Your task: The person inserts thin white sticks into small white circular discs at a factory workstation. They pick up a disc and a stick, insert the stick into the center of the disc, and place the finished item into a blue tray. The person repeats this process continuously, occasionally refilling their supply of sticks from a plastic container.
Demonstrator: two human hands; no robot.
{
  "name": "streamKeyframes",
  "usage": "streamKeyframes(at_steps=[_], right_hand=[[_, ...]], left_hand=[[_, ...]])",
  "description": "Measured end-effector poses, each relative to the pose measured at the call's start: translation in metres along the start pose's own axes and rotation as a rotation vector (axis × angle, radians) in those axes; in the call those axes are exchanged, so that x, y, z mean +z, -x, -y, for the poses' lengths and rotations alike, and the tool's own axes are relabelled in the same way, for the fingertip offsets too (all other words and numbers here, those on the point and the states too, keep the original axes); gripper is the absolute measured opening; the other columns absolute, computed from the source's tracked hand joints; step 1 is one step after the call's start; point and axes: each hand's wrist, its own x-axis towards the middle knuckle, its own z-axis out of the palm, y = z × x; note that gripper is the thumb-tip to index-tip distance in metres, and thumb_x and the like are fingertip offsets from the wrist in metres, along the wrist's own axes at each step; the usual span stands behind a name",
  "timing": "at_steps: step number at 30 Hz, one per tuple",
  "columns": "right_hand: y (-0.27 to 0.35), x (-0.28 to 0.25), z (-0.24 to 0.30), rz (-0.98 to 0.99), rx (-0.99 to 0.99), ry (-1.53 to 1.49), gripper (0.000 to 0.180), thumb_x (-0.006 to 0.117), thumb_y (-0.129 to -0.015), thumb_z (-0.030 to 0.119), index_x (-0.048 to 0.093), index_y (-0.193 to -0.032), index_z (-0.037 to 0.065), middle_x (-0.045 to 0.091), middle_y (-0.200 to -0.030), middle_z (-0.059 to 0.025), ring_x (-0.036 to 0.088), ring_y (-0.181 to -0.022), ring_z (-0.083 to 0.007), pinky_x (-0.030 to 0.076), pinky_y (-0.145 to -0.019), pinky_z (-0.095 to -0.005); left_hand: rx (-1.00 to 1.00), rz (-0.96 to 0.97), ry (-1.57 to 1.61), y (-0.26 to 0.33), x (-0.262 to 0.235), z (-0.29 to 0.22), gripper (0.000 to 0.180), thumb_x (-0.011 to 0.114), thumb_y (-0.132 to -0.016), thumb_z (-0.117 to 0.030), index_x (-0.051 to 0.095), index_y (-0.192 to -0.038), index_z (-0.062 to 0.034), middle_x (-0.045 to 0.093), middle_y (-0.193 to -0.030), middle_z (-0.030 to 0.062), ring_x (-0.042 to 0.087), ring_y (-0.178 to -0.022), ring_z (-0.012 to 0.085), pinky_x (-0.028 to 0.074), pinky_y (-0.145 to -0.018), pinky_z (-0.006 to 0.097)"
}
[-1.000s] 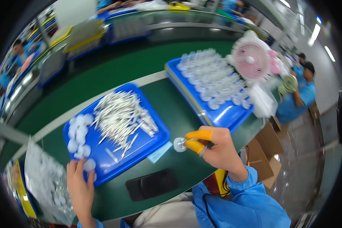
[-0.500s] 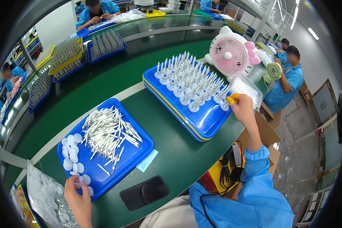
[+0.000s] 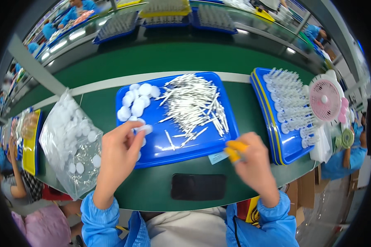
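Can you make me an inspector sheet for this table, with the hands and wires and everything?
Surface: green table, front edge curved in this fisheye view.
Work things: white sticks piled beside white discs in the middle blue tray; pale pieces standing in the right-hand blue tray.
Clutter: dark phone, pale blue slip, plastic bag with discs, pink-and-white fan.
Left hand: fingertips at a disc; grip unclear.
Right hand: orange finger covers, near the middle tray's front right corner; blurred, can't tell if holding anything.
Cables: dark cable, partly visible below the table edge.
Surroundings: co-workers, far trays, cardboard boxes.
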Motion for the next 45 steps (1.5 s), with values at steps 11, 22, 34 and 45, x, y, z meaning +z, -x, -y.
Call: streamKeyframes(at_steps=[11, 22, 34, 45], right_hand=[[-0.092, 0.091, 0.039, 0.385, -0.450, 0.020, 0.023, 0.075, -0.075, -0.004, 0.080, -0.097, -0.004, 0.063, -0.104, -0.0139, 0.059, -0.101, -0.0314, 0.049, -0.087, -0.0421], [-0.074, 0.059, 0.064, 0.165, -0.136, -0.463, 0.045, 0.073, -0.071, -0.013, 0.071, -0.115, -0.005, 0.064, -0.096, -0.0170, 0.060, -0.087, -0.0364, 0.050, -0.076, -0.0422], [-0.046, 0.063, 0.047, 0.097, -0.128, -0.438, 0.045, 0.074, -0.067, -0.012, 0.073, -0.112, -0.006, 0.063, -0.096, -0.0142, 0.058, -0.086, -0.0345, 0.046, -0.075, -0.0438], [-0.044, 0.066, 0.050, -0.061, -0.333, -0.212, 0.044, 0.078, -0.066, -0.012, 0.075, -0.109, -0.004, 0.067, -0.096, -0.0122, 0.061, -0.079, -0.0292, 0.044, -0.069, -0.0406]], left_hand=[[-0.182, -0.050, 0.531, -0.014, 0.020, 0.026, 0.018, 0.068, -0.103, -0.008, 0.067, -0.117, 0.0043, 0.075, -0.095, 0.0086, 0.075, -0.078, 0.0150, 0.060, -0.069, 0.027], [-0.267, 0.196, 0.758, -0.005, 0.022, 0.026, 0.018, 0.066, -0.105, -0.004, 0.065, -0.119, 0.0070, 0.074, -0.108, 0.0137, 0.077, -0.094, 0.0199, 0.065, -0.081, 0.031], [-0.332, 0.217, 0.777, 0.002, 0.037, 0.008, 0.020, 0.066, -0.106, -0.007, 0.066, -0.120, 0.0074, 0.074, -0.109, 0.0154, 0.076, -0.097, 0.0206, 0.067, -0.081, 0.033], [-0.334, 0.311, 0.876, 0.008, 0.038, 0.004, 0.019, 0.065, -0.108, -0.009, 0.066, -0.119, 0.0057, 0.076, -0.102, 0.0147, 0.075, -0.092, 0.0187, 0.066, -0.080, 0.033]])
